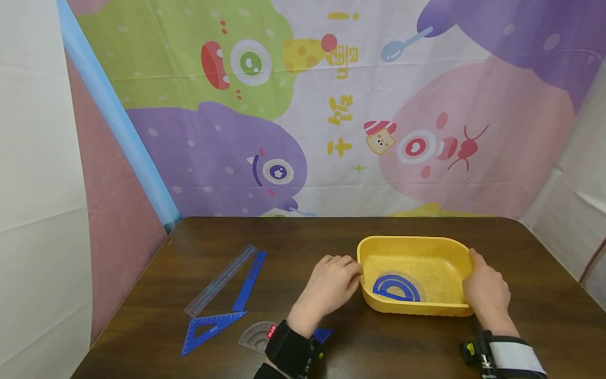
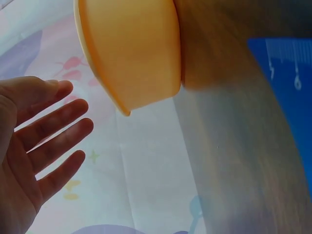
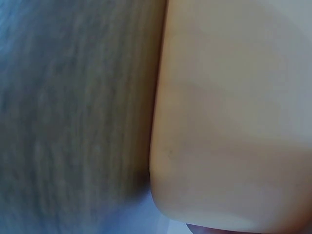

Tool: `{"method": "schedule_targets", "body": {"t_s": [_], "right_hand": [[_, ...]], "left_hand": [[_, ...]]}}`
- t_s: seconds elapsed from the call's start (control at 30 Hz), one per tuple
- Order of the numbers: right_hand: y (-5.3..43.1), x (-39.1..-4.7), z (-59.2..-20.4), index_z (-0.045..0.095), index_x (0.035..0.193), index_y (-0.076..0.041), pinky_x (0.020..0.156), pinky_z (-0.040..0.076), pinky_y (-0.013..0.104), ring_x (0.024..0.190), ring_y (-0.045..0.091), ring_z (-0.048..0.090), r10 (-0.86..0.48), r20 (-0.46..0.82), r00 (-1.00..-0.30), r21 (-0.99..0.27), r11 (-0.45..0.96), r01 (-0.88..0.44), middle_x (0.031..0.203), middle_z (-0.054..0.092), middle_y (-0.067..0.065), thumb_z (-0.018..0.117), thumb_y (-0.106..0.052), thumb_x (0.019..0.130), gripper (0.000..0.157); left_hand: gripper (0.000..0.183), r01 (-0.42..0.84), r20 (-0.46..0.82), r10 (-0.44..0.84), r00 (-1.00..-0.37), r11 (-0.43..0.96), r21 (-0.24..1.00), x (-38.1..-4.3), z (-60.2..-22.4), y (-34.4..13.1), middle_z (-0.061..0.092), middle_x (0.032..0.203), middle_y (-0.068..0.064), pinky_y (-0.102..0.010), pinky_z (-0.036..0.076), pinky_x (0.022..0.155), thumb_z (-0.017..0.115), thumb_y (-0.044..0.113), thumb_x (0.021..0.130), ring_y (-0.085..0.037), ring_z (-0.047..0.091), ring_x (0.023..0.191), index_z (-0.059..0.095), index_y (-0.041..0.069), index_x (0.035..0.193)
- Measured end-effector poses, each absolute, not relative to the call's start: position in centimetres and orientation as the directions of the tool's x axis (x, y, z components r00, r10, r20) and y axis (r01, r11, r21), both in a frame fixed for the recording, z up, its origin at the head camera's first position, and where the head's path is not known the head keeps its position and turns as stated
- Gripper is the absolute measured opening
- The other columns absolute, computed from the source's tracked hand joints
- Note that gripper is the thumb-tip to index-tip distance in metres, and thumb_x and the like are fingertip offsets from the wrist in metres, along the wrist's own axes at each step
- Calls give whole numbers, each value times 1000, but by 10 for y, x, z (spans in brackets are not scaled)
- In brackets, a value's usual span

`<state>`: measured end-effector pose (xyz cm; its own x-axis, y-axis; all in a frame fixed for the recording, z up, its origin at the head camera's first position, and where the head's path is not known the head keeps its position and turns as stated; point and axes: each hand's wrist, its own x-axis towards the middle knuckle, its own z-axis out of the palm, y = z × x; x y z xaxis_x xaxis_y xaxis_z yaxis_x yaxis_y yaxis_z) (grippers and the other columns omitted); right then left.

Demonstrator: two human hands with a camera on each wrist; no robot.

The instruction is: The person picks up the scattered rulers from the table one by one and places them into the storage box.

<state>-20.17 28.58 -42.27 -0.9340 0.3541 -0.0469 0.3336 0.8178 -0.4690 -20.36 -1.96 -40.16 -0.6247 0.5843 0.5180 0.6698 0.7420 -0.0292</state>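
Note:
A yellow plastic basin (image 1: pixel 416 309) stands on the right of the table. My right hand (image 1: pixel 487 292) grips its right end at the rim; in the right wrist view, the basin's outer wall (image 3: pixel 229 122) fills much of the picture. Beside the left end is my left hand (image 1: pixel 331 281), and the left wrist view shows its fingers (image 2: pixel 56 124) loosely extended and apart from the basin (image 2: pixel 131 53), holding nothing. Inside the basin lies a blue protractor (image 1: pixel 379 287), with the clear edge of another protractor showing behind it.
On the left lie a clear ruler (image 1: pixel 221 280), a blue ruler (image 1: pixel 250 281) and a blue set square (image 1: pixel 215 327). A clear protractor (image 1: pixel 255 336) and a blue piece (image 1: pixel 323 335) lie partly hidden by the left wrist. A printed cloth (image 1: pixel 331 200) hangs behind the table.

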Motion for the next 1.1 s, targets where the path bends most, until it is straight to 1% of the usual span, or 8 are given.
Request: {"method": "schedule_targets", "body": {"t_s": [0.3,0.47,0.73,0.9,1.1], "right_hand": [[286,-201,-423,12,144,0,60,39,38,68,33,46,353,-52,-934,-473,815,335,118,40,37,39,-1,90,60],[286,-200,-423,13,144,-1,60,39,38,67,33,46,354,-45,-934,-471,817,332,118,41,37,39,-1,90,60],[286,-201,-423,14,144,0,59,39,39,67,33,46,353,-42,-935,-463,822,331,118,41,38,39,-1,90,59],[287,-201,-423,14,144,0,59,39,39,66,32,46,348,-41,-936,-465,823,326,118,41,38,39,-1,90,59],[287,-202,-424,13,144,-1,59,40,39,67,33,46,353,-46,-935,-459,823,333,118,41,37,39,-1,90,60]], "left_hand": [[6,637,552,518,-653,770,31,-209,-398,-33,62,80,10,-26,45,76,62,23,85,-8,59,76,67,22,85],[5,610,569,476,-671,790,59,-211,-395,-43,62,79,10,-26,45,74,63,21,83,-8,59,75,67,21,85],[5,598,589,446,-674,797,81,-216,-392,-51,63,79,8,-26,46,70,62,20,83,-9,59,72,68,20,84],[5,565,555,416,-721,816,122,-217,-392,-57,63,81,8,-27,47,67,63,23,83,-10,59,71,68,21,85],[10,512,494,370,-787,838,187,-216,-391,-67,65,87,6,-30,48,69,64,26,84,-13,61,76,68,20,90]]}}
